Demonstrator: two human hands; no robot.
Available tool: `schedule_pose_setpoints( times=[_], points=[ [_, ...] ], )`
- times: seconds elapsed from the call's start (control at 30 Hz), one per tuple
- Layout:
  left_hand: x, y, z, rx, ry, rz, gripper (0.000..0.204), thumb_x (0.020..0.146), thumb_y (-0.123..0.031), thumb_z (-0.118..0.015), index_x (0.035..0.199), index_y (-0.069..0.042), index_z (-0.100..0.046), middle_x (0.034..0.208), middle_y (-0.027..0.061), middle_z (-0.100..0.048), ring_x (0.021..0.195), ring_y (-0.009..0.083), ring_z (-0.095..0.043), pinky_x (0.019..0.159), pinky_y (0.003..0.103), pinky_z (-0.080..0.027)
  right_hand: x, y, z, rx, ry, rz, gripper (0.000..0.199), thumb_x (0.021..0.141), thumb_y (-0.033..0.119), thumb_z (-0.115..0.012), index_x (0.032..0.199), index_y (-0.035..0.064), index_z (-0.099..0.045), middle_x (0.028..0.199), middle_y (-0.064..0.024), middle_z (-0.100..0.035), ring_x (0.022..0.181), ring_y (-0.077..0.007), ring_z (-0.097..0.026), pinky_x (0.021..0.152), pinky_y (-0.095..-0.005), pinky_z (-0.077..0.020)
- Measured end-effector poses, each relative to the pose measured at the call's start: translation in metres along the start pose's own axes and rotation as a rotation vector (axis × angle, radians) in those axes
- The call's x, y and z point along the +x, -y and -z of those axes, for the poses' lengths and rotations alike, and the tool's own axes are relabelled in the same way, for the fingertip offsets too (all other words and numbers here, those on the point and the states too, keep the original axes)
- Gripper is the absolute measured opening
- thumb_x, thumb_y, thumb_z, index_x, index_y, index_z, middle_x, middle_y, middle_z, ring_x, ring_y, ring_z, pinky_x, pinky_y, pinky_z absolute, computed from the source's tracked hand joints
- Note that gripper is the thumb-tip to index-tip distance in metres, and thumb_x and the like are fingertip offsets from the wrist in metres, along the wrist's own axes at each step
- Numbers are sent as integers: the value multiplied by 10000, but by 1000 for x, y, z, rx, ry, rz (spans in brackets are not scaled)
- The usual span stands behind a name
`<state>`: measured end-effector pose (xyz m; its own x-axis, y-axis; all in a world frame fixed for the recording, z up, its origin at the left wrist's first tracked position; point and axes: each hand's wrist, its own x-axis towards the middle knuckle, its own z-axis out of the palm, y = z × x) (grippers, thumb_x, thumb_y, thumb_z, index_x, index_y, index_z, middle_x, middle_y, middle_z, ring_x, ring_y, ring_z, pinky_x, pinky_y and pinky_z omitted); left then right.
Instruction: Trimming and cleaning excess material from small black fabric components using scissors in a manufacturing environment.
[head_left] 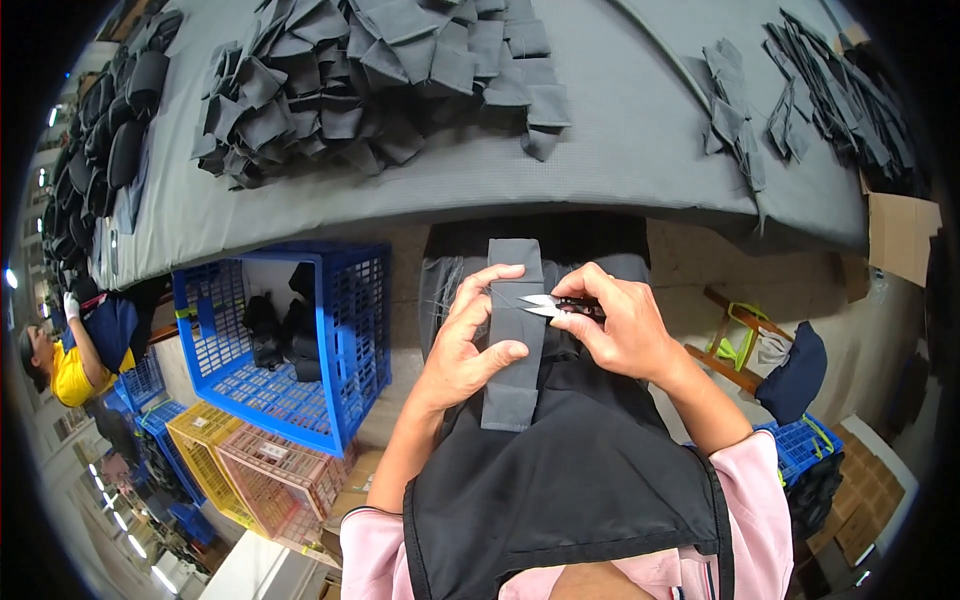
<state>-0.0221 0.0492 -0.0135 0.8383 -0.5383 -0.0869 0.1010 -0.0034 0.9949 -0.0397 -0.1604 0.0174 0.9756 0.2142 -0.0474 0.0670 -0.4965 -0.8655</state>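
Two hands busy: left hand (468,345) pinches a grey rectangular fabric strip (515,335); right hand (620,325) grips small black thread snips (560,305), blades touching it, trimming underway.

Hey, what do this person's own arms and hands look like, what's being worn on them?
Both the left hand and right hand are bare, no gloves, rings or watch showing. The forearms are bare too; short pink sleeves sit near the shoulders, beside a black apron.

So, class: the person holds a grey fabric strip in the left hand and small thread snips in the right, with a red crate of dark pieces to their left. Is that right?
Not quite. The head view shows the crate is blue, not red. The rest stands: left hand holds the grey fabric strip, right hand the thread snips.
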Motion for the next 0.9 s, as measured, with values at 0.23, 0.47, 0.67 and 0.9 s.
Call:
schedule_pose_setpoints(
  times=[0.23,0.47,0.67,0.9],
  points=[
    [0,1,6,33,83,-6,505,713,-316,-742,1050,19,-571,1324,151,-379,1213,258,-367,992,375,-303,9,2,0,29,85,60,217,755,147,-670,884,44,-529,771,-107,-638,675,-281,-628,607,-352,-468],
    [1,1,7,1,111,-16,545,691,-300,-765,1089,11,-563,1334,149,-360,1212,243,-370,978,359,-324,1,2,-9,101,-34,-13,191,750,128,-676,848,29,-546,781,-110,-639,693,-271,-634,588,-323,-476],
    [7,-4,3,17,75,14,490,703,-243,-747,1079,11,-562,1331,139,-363,1196,230,-386,973,344,-328,4,-1,-6,138,-14,-72,195,753,103,-670,898,29,-561,774,-105,-630,685,-250,-634,592,-305,-478],
    [4,-10,0,46,-50,-38,251,732,-136,-689,865,23,-546,1244,116,-454,1098,202,-443,901,318,-367,8,4,-11,81,-54,9,162,743,88,-682,849,22,-578,734,-93,-619,624,-208,-613,570,-292,-474]
  ],
)
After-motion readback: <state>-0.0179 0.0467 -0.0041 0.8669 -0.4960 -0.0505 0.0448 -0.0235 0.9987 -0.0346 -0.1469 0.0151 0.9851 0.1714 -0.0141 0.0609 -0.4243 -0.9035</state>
